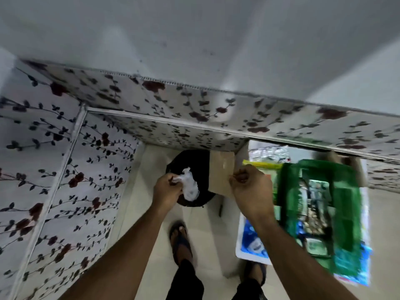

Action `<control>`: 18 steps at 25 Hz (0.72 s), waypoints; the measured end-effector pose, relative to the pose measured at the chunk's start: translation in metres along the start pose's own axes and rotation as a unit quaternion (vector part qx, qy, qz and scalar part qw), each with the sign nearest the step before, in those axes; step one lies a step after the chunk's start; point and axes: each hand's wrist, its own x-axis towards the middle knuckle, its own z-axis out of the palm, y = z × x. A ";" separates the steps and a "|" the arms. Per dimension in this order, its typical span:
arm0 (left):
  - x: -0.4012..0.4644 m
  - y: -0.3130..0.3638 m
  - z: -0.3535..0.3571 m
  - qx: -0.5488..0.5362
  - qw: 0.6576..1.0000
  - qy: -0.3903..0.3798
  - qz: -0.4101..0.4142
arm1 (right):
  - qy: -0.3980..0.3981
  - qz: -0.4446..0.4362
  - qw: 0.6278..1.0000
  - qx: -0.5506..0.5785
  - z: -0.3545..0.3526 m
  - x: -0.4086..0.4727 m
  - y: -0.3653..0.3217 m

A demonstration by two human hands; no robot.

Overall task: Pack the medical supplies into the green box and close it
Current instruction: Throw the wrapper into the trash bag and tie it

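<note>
The green box [346, 191] stands open at the right on a white surface, with several packets blurred inside it. My left hand [165, 188] pinches a crumpled clear plastic wrapper [189, 187] above a round black bin [190, 169] on the floor. My right hand [251, 185] is closed in a fist beside a brown cardboard piece [221, 172], just left of the box; whether it grips anything I cannot tell. A silver blister pack [268, 153] and a yellow-green packet [263, 164] lie behind the box.
A floral-patterned cabinet [54, 159] rises on the left and its floral top [216, 109] runs across the back. A blue and white printed sheet [251, 239] lies under the box. My feet in sandals [180, 239] stand on the pale tiled floor.
</note>
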 end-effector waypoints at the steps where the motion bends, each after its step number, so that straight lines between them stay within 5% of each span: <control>1: 0.030 -0.019 0.002 0.000 1.000 -0.008 -0.005 | -0.006 -0.006 0.999 -0.054 0.036 0.010 0.004; 4: 0.103 -0.062 0.020 0.024 0.999 -0.016 -0.016 | -0.075 0.020 0.978 -0.194 0.129 0.041 0.029; 10: 0.185 -0.125 0.064 0.064 0.994 -0.079 -0.030 | -0.137 0.060 0.959 -0.239 0.231 0.088 0.090; 18: 0.153 -0.126 0.026 0.029 0.993 -0.075 -0.090 | -0.143 0.047 0.968 -0.203 0.211 0.070 0.081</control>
